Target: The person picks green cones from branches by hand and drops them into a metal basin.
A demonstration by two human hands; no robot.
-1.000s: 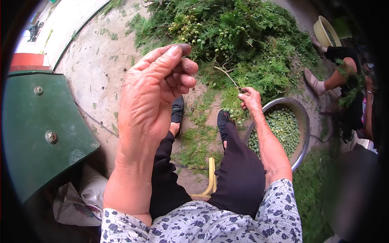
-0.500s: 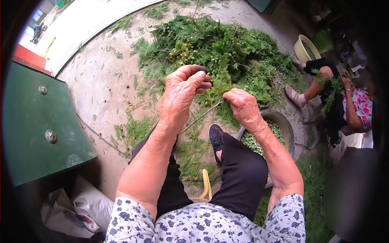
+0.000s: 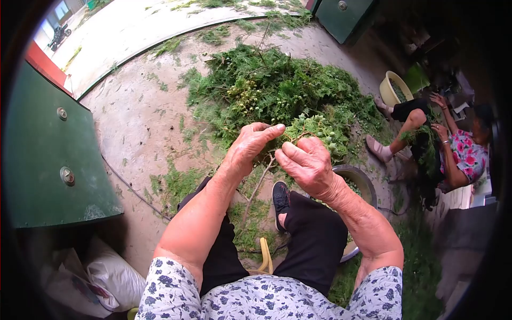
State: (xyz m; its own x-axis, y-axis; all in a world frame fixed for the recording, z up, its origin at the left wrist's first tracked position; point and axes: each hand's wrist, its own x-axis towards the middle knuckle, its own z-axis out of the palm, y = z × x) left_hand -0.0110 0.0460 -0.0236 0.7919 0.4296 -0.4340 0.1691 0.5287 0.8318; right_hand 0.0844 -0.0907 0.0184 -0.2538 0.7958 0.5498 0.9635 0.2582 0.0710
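Between my hands is a green conifer branch (image 3: 318, 131) with small round green cones, and a bare stem (image 3: 257, 191) slants down from the hands toward my legs. My right hand (image 3: 310, 166) is closed around the branch, its fingers curled inward. On the other side my left hand (image 3: 253, 145) meets the branch with its thumb laid straight; its other fingers are largely hidden, and the grip looks closed. Just beyond lies a big heap of cut greenery (image 3: 277, 80). Partly behind my right forearm stands a metal basin (image 3: 368, 186) holding picked green cones.
A person (image 3: 464, 149) sits at the right, handling sprigs beside a cream tub (image 3: 388, 90). A green metal door (image 3: 58, 160) stands at the left, with white sacks (image 3: 112, 272) below it. A dark cable (image 3: 133, 189) crosses the littered floor.
My hands have come lower and closer together, and the cone-bearing branch now shows between them. The view has shifted slightly. The other person has raised one hand.
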